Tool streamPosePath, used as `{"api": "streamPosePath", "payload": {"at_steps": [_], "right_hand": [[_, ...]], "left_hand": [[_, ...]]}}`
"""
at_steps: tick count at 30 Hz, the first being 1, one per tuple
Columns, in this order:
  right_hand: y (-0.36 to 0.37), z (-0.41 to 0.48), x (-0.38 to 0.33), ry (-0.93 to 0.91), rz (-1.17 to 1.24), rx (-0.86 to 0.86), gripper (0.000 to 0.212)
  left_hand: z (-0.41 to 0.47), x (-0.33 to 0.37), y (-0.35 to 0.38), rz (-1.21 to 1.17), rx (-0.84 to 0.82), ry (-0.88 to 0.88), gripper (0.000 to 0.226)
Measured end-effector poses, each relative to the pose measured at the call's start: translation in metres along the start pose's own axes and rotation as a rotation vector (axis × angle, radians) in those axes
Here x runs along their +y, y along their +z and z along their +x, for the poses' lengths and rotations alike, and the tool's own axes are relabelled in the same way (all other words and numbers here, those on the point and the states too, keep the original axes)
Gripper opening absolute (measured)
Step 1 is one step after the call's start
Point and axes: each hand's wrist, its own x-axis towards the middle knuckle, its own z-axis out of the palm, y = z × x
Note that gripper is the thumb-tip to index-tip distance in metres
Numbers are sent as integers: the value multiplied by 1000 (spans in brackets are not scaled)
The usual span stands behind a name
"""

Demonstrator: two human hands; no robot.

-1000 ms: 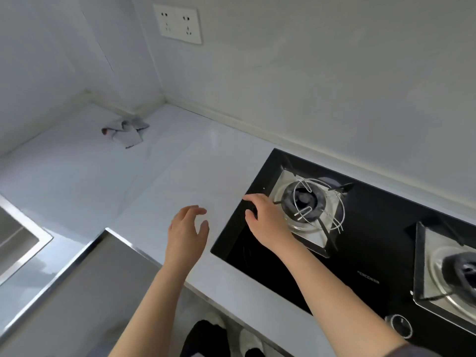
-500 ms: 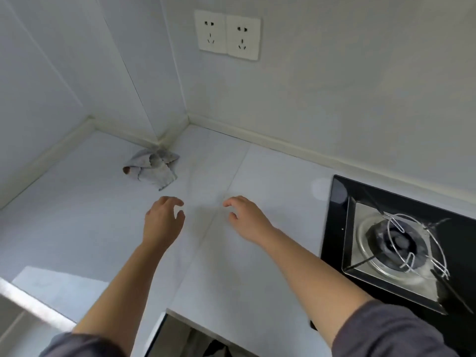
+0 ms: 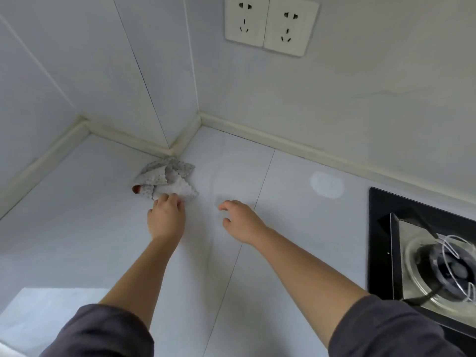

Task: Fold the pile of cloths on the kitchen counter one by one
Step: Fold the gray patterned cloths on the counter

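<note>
A crumpled grey dotted cloth (image 3: 164, 180) lies in the counter's back corner, with a small red patch at its left end. My left hand (image 3: 167, 217) reaches it, and its fingers curl over the cloth's near edge, with the fingertips hidden in the fabric. To the right of the cloth, my right hand (image 3: 240, 221) hovers over the bare counter with its fingers spread and loosely bent. It holds nothing and stays apart from the cloth.
The pale counter (image 3: 270, 266) runs between two walls that meet behind the cloth. A black gas hob (image 3: 381, 253) with a wire burner stand sits at the right edge. A double wall socket (image 3: 270, 24) is mounted above.
Both hands have moved left from the hob towards the corner. My left hand has reached the cloth and closed on its near edge; the view has swung left and closer.
</note>
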Motion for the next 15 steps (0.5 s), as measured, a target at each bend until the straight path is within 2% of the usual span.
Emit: {"api": "streamPosePath", "payload": {"at_steps": [4,8,13,15], "right_hand": [[2,1,2,-9,17,33,49],[-5,1,-4,-128,110,251,64],[-25,-11,-9,-246,232,344,47],[-35,-21,-6,-238,209,350,30]], "left_hand": [[-9,5,-7,-150,44,52,11],[-17,31,-28,-359,-4,174,12],[-35,64,-50,-553,-84,340,15],[-39,71,-56,-568,-85,426,14]]}}
